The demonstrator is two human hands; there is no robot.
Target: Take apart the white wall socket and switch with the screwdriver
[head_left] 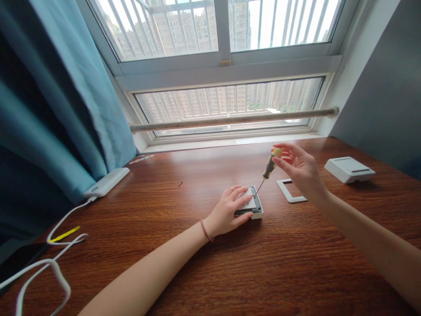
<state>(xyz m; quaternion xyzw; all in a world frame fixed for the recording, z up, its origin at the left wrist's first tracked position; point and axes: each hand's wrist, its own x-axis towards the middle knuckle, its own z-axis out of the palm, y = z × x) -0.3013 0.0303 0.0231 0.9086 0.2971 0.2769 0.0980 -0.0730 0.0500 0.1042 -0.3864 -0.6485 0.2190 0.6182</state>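
Note:
My left hand [228, 211] presses flat on a white wall switch module [254, 206] lying on the wooden table [210, 263], fingers spread over its top and thumb at its front edge. My right hand [301, 169] pinches the yellow-and-black handle of a small screwdriver [269, 167] with its fingertips. The screwdriver's thin shaft slants down to the switch's far right corner.
A white frame plate [289, 193] lies just right of the switch. A second white switch box [349, 169] sits at the far right. A tiny screw [180, 183] lies mid-table. At left are a white power bank [107, 182] with cables [49, 263] and a blue curtain [59, 96].

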